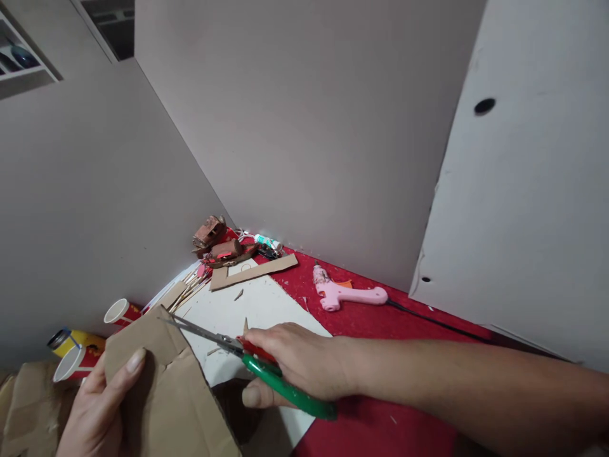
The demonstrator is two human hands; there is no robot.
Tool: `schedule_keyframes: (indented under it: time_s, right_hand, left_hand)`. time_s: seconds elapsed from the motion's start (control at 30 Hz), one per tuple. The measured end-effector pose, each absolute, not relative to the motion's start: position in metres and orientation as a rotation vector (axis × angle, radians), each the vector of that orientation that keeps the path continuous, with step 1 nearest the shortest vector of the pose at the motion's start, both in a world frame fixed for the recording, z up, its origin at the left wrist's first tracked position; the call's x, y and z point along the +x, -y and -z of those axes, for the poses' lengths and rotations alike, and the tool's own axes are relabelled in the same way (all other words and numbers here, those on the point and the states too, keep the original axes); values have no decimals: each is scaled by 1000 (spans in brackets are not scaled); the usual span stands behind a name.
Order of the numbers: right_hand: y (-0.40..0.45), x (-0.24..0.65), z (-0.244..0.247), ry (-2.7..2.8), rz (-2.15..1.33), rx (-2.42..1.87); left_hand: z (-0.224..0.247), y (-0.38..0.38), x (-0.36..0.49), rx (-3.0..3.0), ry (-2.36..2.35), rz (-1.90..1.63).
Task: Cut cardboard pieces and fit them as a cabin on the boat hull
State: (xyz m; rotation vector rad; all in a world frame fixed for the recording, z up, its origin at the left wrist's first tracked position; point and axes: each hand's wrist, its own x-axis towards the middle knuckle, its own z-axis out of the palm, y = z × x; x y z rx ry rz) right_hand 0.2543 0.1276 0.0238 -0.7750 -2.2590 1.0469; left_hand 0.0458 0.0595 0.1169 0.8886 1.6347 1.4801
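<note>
A creased piece of brown cardboard [178, 393] is gripped at its left side by my left hand [102, 403], thumb on top and fingers underneath. My right hand [304, 358] is closed round a pair of scissors [285, 387] with green and red handles. The scissor blades point left and lie at the cardboard's upper corner; whether they are cutting into it I cannot tell. Below both hands is a white sheet [257, 304] with small cardboard scraps on it.
A pink glue gun [349, 295] with a black cord lies on the red tabletop [404, 324]. Behind are an L-shaped cardboard strip [254, 273], wooden sticks [190, 285] and brown model pieces [226, 252]. Paper cups [121, 311] stand at left. Grey panels [304, 127] enclose the table.
</note>
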Motion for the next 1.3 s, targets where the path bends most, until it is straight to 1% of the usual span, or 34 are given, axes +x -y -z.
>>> schedule_keyframes:
  time_s: [0.2, 0.33, 0.53, 1.13, 1.3]
  right_hand:
    - [-126, 253, -12, 2260, -973, -706]
    - [-124, 251, -11, 2262, -1044, -688]
    - [-123, 249, -12, 2239, -1149, -682]
    - [-123, 250, -11, 2273, -1092, -760]
    - [-121, 251, -17, 2288, -1126, -746]
  left_hand:
    - [-111, -61, 44, 941, -1482, -1546]
    - [-108, -65, 43, 913, -1417, -1575]
    - [-105, -64, 41, 909, -1367, -1558]
    - [-100, -66, 45, 926, -1312, -1461]
    - [-100, -66, 43, 954, -1303, -1439]
